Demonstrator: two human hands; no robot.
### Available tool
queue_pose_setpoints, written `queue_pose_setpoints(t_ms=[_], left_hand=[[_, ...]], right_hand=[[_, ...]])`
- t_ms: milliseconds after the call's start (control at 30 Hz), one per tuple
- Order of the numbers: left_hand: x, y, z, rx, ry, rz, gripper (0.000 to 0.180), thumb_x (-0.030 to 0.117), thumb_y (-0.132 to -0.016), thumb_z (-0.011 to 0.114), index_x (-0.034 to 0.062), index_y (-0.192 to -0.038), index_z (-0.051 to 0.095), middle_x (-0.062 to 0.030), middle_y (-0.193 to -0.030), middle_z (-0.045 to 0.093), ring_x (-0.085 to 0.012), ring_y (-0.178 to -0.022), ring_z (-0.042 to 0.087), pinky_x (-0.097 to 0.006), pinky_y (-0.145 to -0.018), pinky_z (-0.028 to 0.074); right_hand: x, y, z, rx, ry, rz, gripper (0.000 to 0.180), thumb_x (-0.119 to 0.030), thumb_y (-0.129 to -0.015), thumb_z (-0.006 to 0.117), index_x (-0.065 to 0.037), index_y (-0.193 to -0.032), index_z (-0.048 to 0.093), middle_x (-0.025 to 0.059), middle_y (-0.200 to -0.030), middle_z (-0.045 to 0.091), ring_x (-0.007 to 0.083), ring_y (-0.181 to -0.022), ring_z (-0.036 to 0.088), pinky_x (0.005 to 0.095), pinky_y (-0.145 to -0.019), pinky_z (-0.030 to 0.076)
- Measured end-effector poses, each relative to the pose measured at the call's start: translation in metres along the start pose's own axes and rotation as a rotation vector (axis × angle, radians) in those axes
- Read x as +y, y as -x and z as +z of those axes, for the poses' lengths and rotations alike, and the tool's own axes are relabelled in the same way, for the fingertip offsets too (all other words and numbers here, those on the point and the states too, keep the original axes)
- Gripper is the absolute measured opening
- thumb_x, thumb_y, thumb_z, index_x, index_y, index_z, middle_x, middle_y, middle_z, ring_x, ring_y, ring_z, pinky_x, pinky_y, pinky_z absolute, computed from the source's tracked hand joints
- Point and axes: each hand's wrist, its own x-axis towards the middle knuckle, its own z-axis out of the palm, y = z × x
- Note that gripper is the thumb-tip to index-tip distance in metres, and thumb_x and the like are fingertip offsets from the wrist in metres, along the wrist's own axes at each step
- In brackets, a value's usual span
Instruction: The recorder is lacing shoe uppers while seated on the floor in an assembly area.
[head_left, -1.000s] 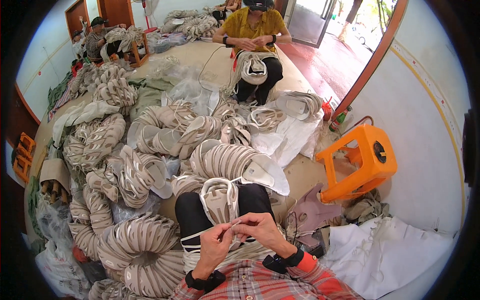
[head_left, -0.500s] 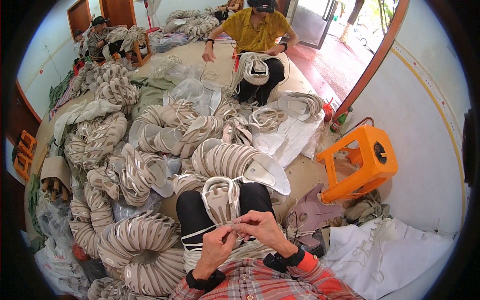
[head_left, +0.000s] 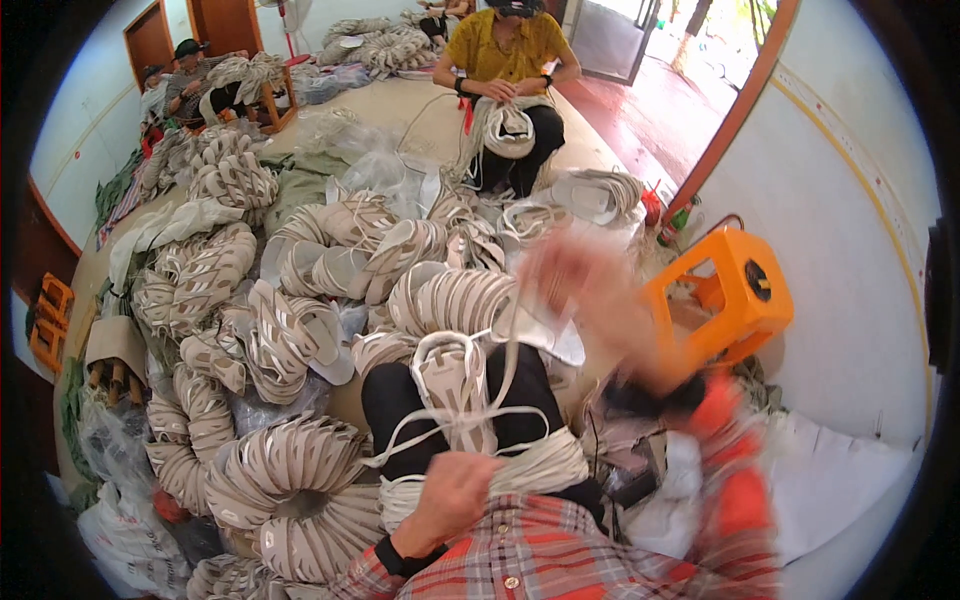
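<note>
A beige and white shoe upper (head_left: 452,380) lies lengthwise on my lap between my dark-trousered knees. My left hand (head_left: 455,500) is closed at its near end, knuckles up; the fingertips are hidden. A flat cream shoelace (head_left: 513,365) rises from the upper to my right hand (head_left: 580,285), which is raised to the far right of my knees and smeared by motion. Loose loops of lace lie over the upper. A bundle of cream laces (head_left: 545,465) rests across my thighs, beside my left hand.
Coiled stacks of shoe uppers (head_left: 285,480) cover the floor to the left and ahead. An orange stool (head_left: 735,290) stands at right, with white cloth (head_left: 830,490) nearer me. Opposite sits a co-worker in a yellow top (head_left: 505,50). A green bottle (head_left: 676,222) stands by the doorway.
Both hands were together at the upper's near end. My right hand has swung up and away to the right, drawing lace; my left has stayed low. The co-worker's hands have come together.
</note>
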Motion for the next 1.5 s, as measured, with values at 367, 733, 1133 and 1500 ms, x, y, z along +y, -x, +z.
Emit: queue_pose_setpoints(t_ms=[367, 733, 1133, 1500], left_hand=[[-0.052, 0.029, 0.053, -0.466, -0.329, 0.16, 0.037, 0.01, -0.071, 0.053, -0.005, -0.105, 0.054, -0.0143, -0.11, 0.053, -0.0254, -0.103, 0.048, -0.032, -0.088, 0.04], [-0.076, 0.028, 0.047, 0.134, 0.396, -0.453, 0.018, 0.005, -0.081, 0.058, 0.0018, -0.098, 0.053, -0.0143, -0.088, 0.051, -0.0308, -0.074, 0.058, -0.037, -0.064, 0.05], [-0.09, 0.022, 0.037, -0.01, 0.261, -0.348, 0.012, 0.009, -0.08, 0.059, 0.002, -0.089, 0.055, -0.0134, -0.083, 0.055, -0.0338, -0.074, 0.057, -0.039, -0.061, 0.048], [-0.09, 0.025, 0.027, -0.148, 0.231, -0.043, 0.02, 0.005, -0.076, 0.06, 0.0012, -0.095, 0.054, -0.0133, -0.084, 0.053, -0.0347, -0.075, 0.056, -0.039, -0.067, 0.048]], right_hand=[[-0.054, 0.035, -0.108, 0.076, 0.359, -0.1, 0.016, -0.017, -0.087, 0.053, -0.006, -0.096, 0.06, 0.0008, -0.076, 0.058, 0.0067, -0.065, 0.055, 0.0236, -0.057, 0.046], [-0.089, 0.062, -0.192, 0.175, 0.508, -0.18, 0.021, -0.02, -0.088, 0.049, -0.005, -0.098, 0.06, 0.0009, -0.077, 0.059, 0.0073, -0.065, 0.054, 0.0243, -0.058, 0.045], [-0.078, 0.119, -0.28, 0.373, 0.589, -0.172, 0.027, -0.024, -0.09, 0.044, -0.005, -0.101, 0.06, 0.0011, -0.078, 0.059, 0.0079, -0.066, 0.053, 0.025, -0.059, 0.045], [-0.065, 0.168, -0.335, 0.552, 0.67, -0.152, 0.032, -0.027, -0.092, 0.04, -0.004, -0.104, 0.059, 0.0012, -0.079, 0.059, 0.0085, -0.066, 0.053, 0.0256, -0.06, 0.044]])
